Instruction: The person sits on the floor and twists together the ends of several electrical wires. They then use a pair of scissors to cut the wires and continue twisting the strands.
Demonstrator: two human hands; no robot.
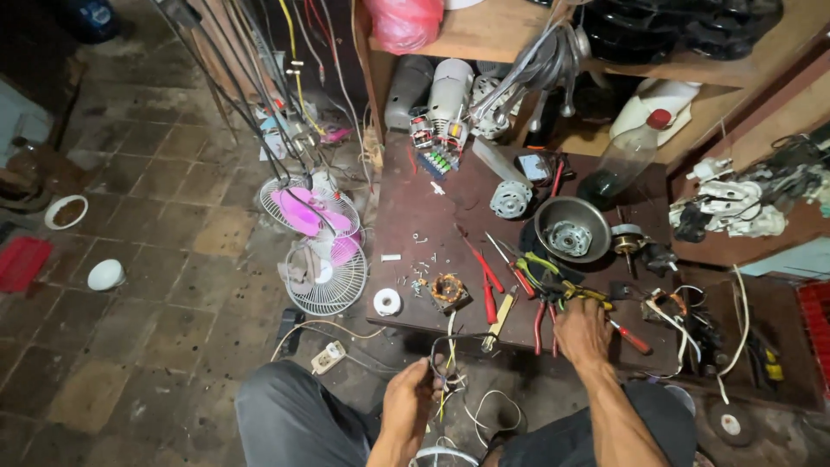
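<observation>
Dim, warm light; wide-angle edge distortion.

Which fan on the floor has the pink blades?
The farther fan, lying nearer the cables, shows pink blades through its white wire cage. The closer fan, next to the low table, looks mostly white behind its grille.

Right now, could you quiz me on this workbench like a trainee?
1. True or false: the left hand holds a bundle of wires.
2. What is the right hand reaching onto: A) the pink fan, B) the pile of hand tools, C) the plastic bottle?
3. What colour are the screwdriver handles beside the copper coil?

Key: 1 true; 2 B; 3 red.
</observation>
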